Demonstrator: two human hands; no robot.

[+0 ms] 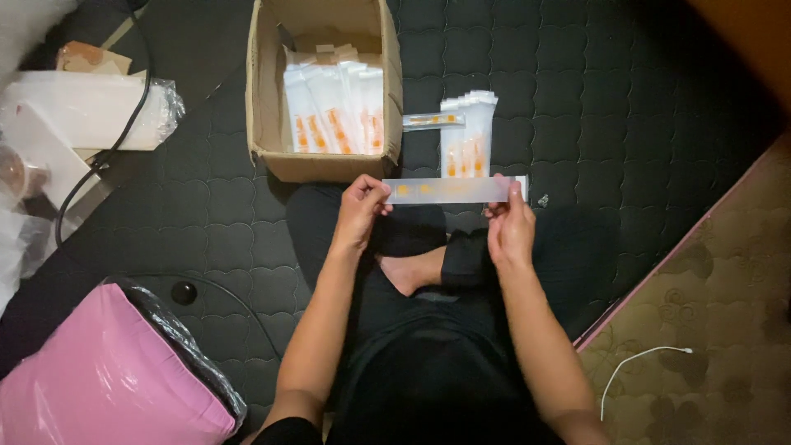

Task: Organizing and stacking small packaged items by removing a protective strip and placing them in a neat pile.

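Observation:
I hold a long clear plastic sleeve with orange print stretched sideways between both hands. My left hand pinches its left end and my right hand pinches its right end, just above my crossed legs. Behind it a small stack of the same white and orange packets stands on the dark quilted mat. One more sleeve lies between that stack and an open cardboard box, which holds several upright packets.
A pink bag with a black liner sits at the lower left. White packaging in clear wrap and a black cable lie at the left. A patterned floor with a white cord is at the right.

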